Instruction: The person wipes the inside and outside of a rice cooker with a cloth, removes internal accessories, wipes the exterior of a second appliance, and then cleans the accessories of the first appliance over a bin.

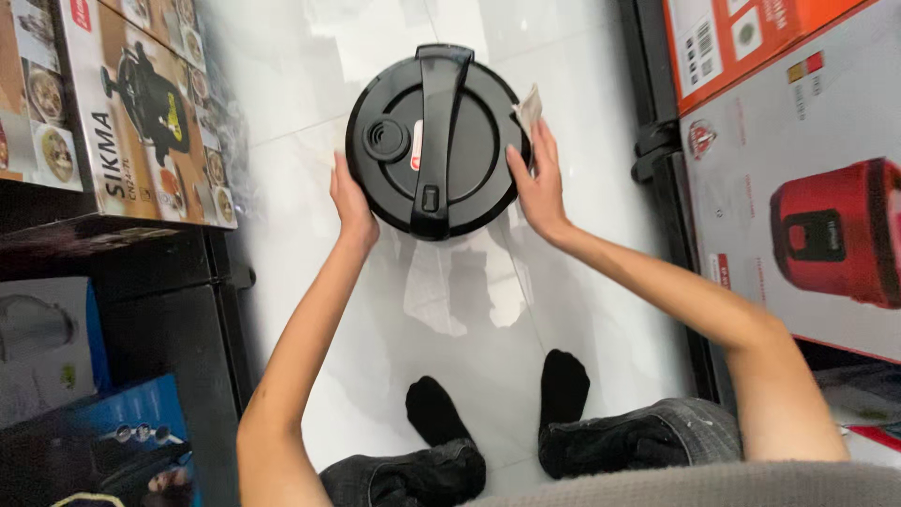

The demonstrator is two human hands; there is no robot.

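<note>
Upper centre of the frame: I am gripping a black pressure-cooker lid (pixel 434 141) from opposite rims — left hand (pixel 350 202) and right hand (pixel 535 183) — likely to keep it level above the white floor (pixel 582 103). A crumpled paper scrap (pixel 530 105) is pinned under my right fingertips.

White tiled floor (pixel 310 169) lies open on every side of the black pressure cooker (pixel 436 141). Left of the cooker, stacked cartons (pixel 141 103) on a dark shelf (pixel 169 310) close the way; right of it, a black rack (pixel 666 160) with large boxes (pixel 798 169).
</note>
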